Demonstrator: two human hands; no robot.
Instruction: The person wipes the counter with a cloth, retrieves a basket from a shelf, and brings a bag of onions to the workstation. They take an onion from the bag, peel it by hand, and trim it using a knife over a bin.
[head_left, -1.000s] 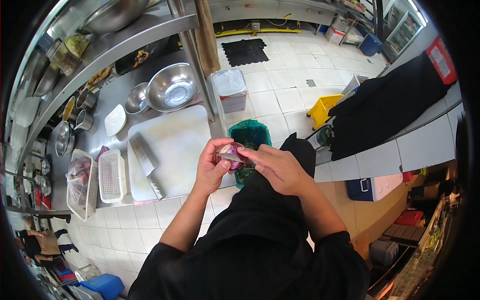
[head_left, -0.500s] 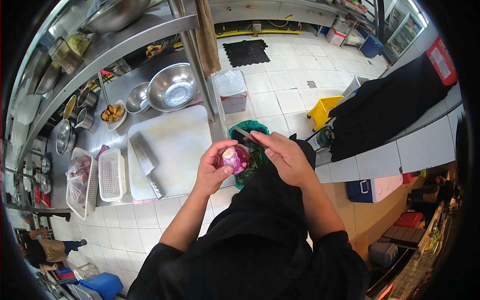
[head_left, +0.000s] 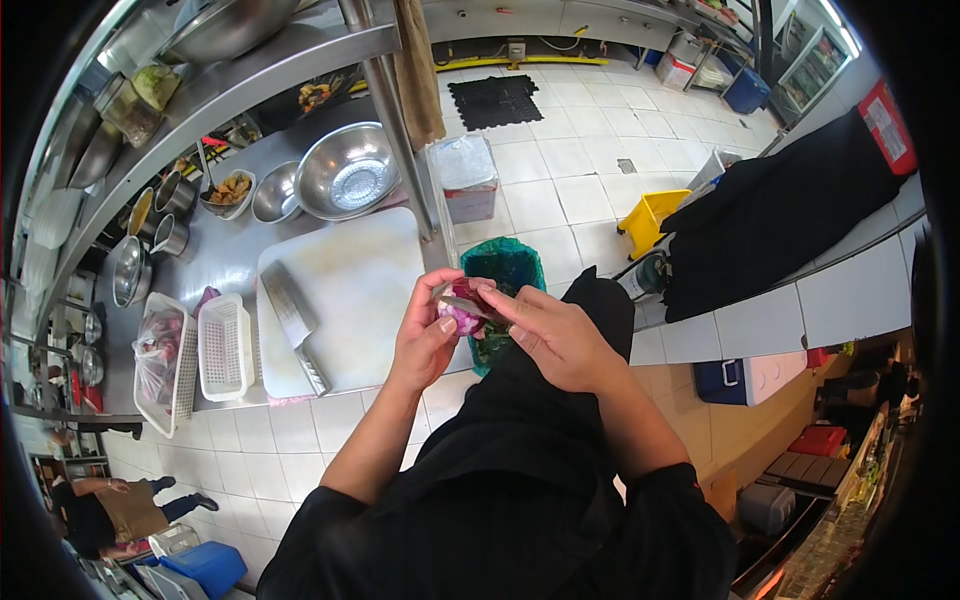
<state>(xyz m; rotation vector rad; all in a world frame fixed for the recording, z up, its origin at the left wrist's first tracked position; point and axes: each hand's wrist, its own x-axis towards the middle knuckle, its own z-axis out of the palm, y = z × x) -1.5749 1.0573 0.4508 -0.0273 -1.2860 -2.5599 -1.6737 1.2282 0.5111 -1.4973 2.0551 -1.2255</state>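
Note:
A purple-red onion [head_left: 458,318] with pale patches sits in my left hand [head_left: 424,335], the fingers curled around it. My right hand [head_left: 555,335] grips a small knife [head_left: 462,302], whose blade lies against the onion's upper side; its handle is hidden in the palm. Both hands are held over a bin lined with a green bag [head_left: 505,262], with dark scraps and leaves inside. Left of the hands, a large cleaver-like knife [head_left: 290,312] rests on the white cutting board [head_left: 370,290].
On the steel table are a white basket [head_left: 224,350], another basket [head_left: 180,395] holding a plastic bag, and metal bowls [head_left: 347,172]. A shelf post [head_left: 392,120] rises at the table's edge. A person [head_left: 115,515] stands at lower left.
My right hand has moved left, bringing the small knife from above the bin onto the onion. The onion is turned in my left hand. The person at lower left has shifted right.

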